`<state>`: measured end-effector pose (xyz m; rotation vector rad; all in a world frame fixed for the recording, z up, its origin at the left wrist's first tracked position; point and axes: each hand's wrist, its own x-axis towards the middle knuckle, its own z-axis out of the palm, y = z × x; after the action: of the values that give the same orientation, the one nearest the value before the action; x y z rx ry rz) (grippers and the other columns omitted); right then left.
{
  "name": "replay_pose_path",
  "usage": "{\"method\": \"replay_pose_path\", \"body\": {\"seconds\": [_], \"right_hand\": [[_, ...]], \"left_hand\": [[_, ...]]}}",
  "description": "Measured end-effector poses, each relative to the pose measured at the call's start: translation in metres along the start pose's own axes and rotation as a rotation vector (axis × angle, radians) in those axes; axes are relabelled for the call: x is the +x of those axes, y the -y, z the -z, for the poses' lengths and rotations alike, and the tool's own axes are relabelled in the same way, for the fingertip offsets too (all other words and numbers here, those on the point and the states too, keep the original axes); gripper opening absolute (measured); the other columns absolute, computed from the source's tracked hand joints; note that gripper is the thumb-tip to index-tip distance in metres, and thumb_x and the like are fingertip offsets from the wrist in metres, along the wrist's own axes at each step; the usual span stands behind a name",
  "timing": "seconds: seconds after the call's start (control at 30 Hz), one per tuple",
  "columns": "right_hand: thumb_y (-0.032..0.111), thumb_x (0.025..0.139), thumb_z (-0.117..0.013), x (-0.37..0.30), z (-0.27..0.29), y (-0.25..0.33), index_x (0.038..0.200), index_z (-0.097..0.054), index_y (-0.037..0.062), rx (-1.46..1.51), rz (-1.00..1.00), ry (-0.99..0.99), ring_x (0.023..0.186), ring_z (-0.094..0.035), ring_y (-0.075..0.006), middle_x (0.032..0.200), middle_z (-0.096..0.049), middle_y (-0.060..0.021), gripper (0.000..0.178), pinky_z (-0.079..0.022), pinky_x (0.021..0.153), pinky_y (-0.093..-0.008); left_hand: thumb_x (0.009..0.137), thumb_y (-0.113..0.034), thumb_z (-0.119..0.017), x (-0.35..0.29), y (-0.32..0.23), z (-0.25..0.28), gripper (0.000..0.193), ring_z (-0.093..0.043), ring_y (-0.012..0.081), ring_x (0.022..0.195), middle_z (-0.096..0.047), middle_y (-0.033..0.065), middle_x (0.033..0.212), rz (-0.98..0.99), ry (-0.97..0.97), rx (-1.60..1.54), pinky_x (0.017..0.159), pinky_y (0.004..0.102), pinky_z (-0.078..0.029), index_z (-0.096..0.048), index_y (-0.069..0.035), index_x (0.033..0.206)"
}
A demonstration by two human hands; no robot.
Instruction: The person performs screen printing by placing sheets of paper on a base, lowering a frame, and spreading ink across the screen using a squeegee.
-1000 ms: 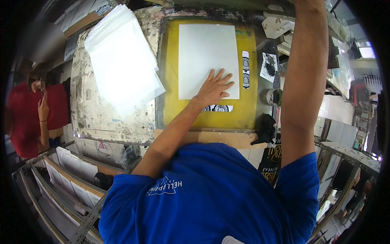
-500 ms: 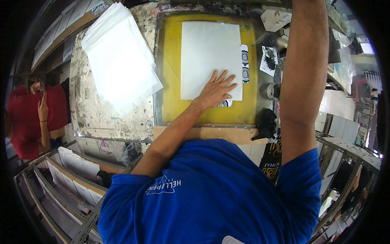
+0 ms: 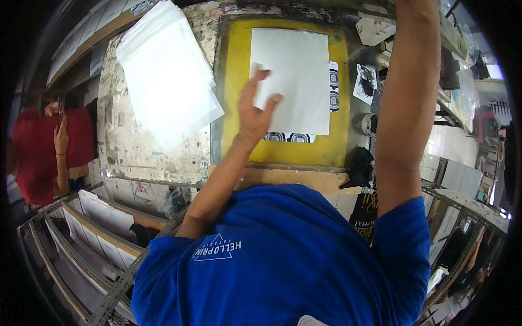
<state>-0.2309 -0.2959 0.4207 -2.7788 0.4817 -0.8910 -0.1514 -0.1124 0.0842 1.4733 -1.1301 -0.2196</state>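
A white sheet of paper (image 3: 296, 81) lies on a yellow board (image 3: 234, 65). Printed sheets with dark emblems (image 3: 334, 89) stick out from under its right and near edges. My left hand (image 3: 256, 111) hovers over or touches the sheet's left side, I cannot tell which; its thumb stands apart from the fingers, it holds nothing, and the fingertips are smeared by motion. My right forearm reaches up past the top edge of the picture, so my right hand is out of view.
On the left, a loose stack of white sheets (image 3: 166, 81) covers part of a paint-stained table (image 3: 117, 136). Right of the board lie an ink-smeared paper (image 3: 365, 84), a small pot (image 3: 370, 124) and a black cloth (image 3: 360, 167). A person in red (image 3: 41, 146) is at far left, beside metal racks (image 3: 117, 293).
My left hand has left the sheet's lower right part and moved left, its spread fingers drawing closer together. The view has shifted slightly. My right arm stays raised.
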Motion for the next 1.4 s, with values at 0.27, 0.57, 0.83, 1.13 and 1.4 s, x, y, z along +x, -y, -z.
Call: {"method": "replay_pose_path", "body": {"seconds": [0.27,0.57,0.83,1.13,1.4], "right_hand": [[0.013,0.068,-0.083,-0.115,-0.075,0.020,0.123,-0.076,0.0197,-0.140,0.048,-0.094,0.078,-0.068,-0.0286,0.089,-0.070,-0.0091,0.055,-0.054,0.070,-0.0356],[0.023,0.077,-0.080,-0.237,-0.166,0.014,0.131,-0.072,0.0231,0.189,-0.270,0.210,0.084,-0.066,-0.0338,0.089,-0.067,-0.0156,0.055,-0.051,0.075,-0.0442],[0.016,0.068,-0.083,-0.281,-0.223,0.005,0.141,-0.062,0.0228,-0.097,-0.261,0.485,0.105,-0.056,-0.0285,0.103,-0.059,-0.0096,0.076,-0.037,0.097,-0.0506],[0.013,0.058,-0.078,-0.224,-0.281,-0.088,0.135,-0.064,0.0216,-0.099,-0.235,0.213,0.105,-0.054,-0.0273,0.103,-0.058,-0.0070,0.079,-0.035,0.093,-0.0480],[0.021,0.061,-0.077,-0.129,-0.328,-0.195,0.138,-0.063,0.0277,-0.237,-0.145,0.068,0.106,-0.055,-0.0264,0.103,-0.060,-0.0052,0.080,-0.035,0.092,-0.0485]], "left_hand": [[0.072,-0.023,-0.095,0.016,-0.065,0.095,0.119,-0.066,0.0234,0.111,-0.061,0.0165,0.131,0.155,-0.382,-0.644,0.096,0.0354,-0.053,-0.021,0.002,0.162],[0.064,-0.005,-0.095,-0.126,0.026,0.094,0.104,-0.057,0.0263,0.130,-0.059,0.0160,0.142,0.527,-0.175,-0.383,0.111,0.0407,-0.047,-0.042,0.005,0.153],[0.056,-0.023,-0.095,-0.142,0.048,0.098,0.091,-0.038,0.0384,0.140,-0.043,0.0190,0.155,0.306,0.011,0.474,0.114,0.0480,-0.037,-0.062,-0.003,0.139],[0.057,-0.030,-0.095,-0.142,0.042,0.099,0.088,-0.036,0.0420,0.138,-0.035,0.0239,0.159,0.318,-0.005,0.484,0.112,0.0514,-0.036,-0.065,0.000,0.133],[0.055,-0.028,-0.096,-0.146,0.043,0.101,0.091,-0.038,0.0427,0.135,-0.035,0.0254,0.158,0.343,-0.005,0.461,0.110,0.0512,-0.038,-0.064,-0.003,0.136]]}}
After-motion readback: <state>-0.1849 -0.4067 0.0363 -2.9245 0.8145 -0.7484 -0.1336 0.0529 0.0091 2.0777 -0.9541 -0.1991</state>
